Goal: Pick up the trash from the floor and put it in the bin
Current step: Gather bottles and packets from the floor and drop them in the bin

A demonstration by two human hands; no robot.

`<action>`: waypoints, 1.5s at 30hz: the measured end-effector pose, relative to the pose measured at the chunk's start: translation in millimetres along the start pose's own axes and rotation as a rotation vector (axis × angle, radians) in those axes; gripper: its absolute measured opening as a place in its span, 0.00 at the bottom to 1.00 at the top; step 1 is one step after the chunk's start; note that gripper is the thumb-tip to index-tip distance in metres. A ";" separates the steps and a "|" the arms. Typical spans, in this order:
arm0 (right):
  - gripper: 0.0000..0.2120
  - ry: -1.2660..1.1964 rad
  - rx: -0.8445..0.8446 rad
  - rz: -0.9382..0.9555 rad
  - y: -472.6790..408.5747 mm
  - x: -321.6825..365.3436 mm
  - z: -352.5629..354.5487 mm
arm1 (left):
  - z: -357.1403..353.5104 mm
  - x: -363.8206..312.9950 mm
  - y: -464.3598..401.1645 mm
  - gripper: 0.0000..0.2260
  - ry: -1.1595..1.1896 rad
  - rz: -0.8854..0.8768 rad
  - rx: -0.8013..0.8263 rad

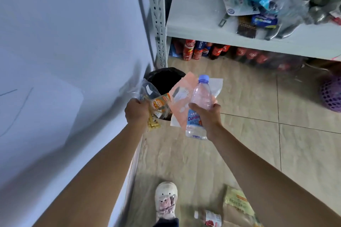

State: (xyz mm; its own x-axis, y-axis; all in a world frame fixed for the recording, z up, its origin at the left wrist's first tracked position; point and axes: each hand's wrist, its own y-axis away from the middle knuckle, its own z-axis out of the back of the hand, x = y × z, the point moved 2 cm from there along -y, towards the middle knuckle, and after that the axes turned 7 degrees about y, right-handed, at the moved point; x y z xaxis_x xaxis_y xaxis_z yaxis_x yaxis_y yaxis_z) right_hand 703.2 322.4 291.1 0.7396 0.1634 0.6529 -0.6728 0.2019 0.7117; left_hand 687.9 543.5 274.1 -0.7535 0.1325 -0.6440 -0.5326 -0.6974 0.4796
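Observation:
A bin [164,79] lined with a black bag stands on the floor in the corner by the wall and the shelf post. My left hand [137,109] is closed on a bunch of clear and orange-yellow snack wrappers [156,105], held just in front of the bin's near rim. My right hand [208,114] grips an empty clear water bottle [199,106] with a purple cap, together with a pink-and-white packet [181,96] behind it, right of the bin. On the floor near my foot lie a small bottle [209,218] and a yellow-green wrapper [239,203].
A grey wall [64,51] runs along the left. A white metal shelf [212,31] with bagged goods overhangs the back, soda bottles [203,49] under it. A purple net ball [332,96] sits at the right. My white shoe [166,199] stands on the tiled floor.

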 end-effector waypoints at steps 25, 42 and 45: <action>0.24 0.293 0.193 -0.150 -108.9 18.4 -102.4 | -76.0 -5.0 -100.3 0.18 -0.304 -0.063 0.470; 0.16 0.969 0.092 0.306 -96.9 4.6 -54.8 | -50.3 -9.4 -61.2 0.10 -0.519 -0.406 0.571; 0.21 1.120 0.100 0.390 -84.8 -1.0 -24.9 | -48.8 -17.3 -37.7 0.18 -0.618 -0.502 0.546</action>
State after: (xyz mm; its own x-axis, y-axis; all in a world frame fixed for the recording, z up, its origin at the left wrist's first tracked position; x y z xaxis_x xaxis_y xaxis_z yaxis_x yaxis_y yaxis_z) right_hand 759.9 329.3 223.7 0.0533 0.9599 0.2751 -0.8167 -0.1166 0.5651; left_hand 739.8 533.1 238.0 -0.3761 0.7822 -0.4966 -0.8360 -0.0554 0.5459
